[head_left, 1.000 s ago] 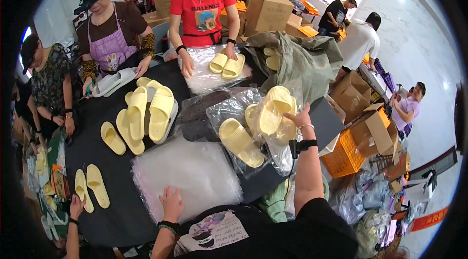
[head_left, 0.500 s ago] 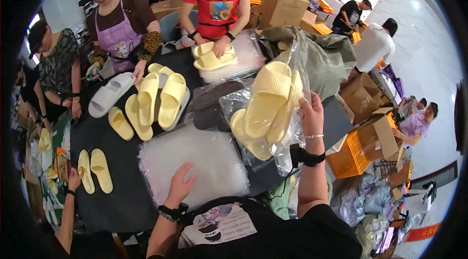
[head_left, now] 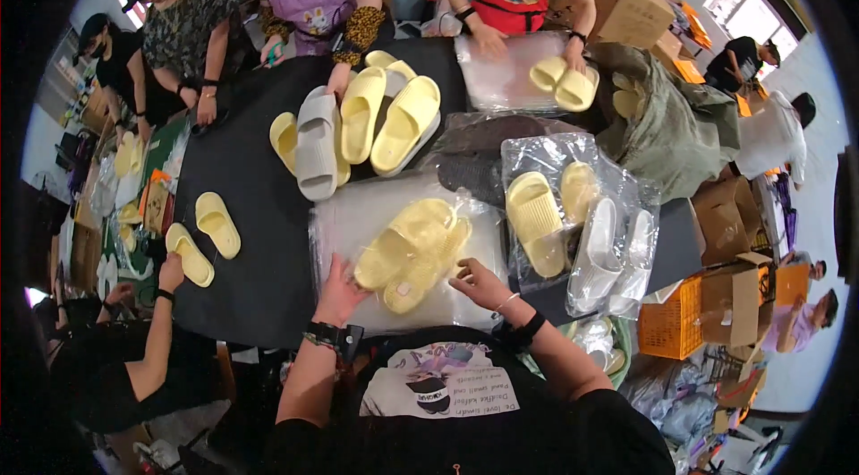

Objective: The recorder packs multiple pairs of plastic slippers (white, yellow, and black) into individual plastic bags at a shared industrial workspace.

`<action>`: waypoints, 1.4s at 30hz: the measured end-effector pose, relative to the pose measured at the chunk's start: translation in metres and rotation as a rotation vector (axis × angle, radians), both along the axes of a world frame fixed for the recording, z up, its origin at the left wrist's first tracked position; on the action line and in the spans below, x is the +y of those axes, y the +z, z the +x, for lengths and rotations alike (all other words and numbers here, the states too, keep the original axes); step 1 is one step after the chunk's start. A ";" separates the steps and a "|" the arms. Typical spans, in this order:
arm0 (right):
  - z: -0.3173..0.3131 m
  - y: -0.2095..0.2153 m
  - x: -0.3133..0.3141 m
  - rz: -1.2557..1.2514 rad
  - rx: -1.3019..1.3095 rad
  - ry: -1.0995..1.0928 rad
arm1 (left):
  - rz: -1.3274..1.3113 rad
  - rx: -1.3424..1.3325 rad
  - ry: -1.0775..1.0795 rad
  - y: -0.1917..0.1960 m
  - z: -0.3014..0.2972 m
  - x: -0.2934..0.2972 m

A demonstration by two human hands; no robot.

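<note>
A pair of pale yellow slippers (head_left: pixel 407 247) in clear plastic lies on a stack of clear plastic bags (head_left: pixel 344 207) in front of me. At the slippers' left side, my left hand (head_left: pixel 340 293) is open, its fingertips by one slipper's end. My right hand (head_left: pixel 481 285) is open over the stack's right part, fingers bent and apart, close to the slippers. Nothing shows in its grasp. Just right of the stack lie bagged yellow slippers (head_left: pixel 537 220) and bagged white slippers (head_left: pixel 597 251).
Across the black table (head_left: pixel 246 117), grey slippers (head_left: pixel 317 144) and yellow slippers (head_left: pixel 407 126) stand grouped. A person's hand (head_left: pixel 171 271) touches a yellow slipper at left. Another person in red handles yellow slippers (head_left: pixel 573 86). An orange crate (head_left: pixel 669 318) stands at right.
My right hand has let go of the bagged yellow slippers it held up; they now lie on the bag stack. My view has shifted left. The person in red's slippers have moved right.
</note>
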State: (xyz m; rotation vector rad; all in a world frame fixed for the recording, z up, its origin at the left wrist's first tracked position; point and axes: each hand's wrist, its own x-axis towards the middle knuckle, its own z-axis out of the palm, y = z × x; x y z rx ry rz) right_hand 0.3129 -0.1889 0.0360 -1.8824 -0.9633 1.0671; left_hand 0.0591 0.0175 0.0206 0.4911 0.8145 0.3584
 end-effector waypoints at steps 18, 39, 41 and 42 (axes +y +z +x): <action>0.072 0.055 0.093 0.272 -0.169 -0.036 | 0.255 0.295 0.148 0.016 0.013 0.018; 0.048 -0.035 -0.015 -0.032 -0.098 -0.308 | 0.247 0.230 0.007 0.001 -0.055 -0.001; 0.045 -0.030 -0.014 -0.069 -0.250 -0.200 | 0.343 0.349 -0.032 0.004 -0.050 0.003; 0.044 -0.030 -0.015 -0.069 -0.250 -0.197 | 0.342 0.350 -0.030 0.008 -0.046 0.006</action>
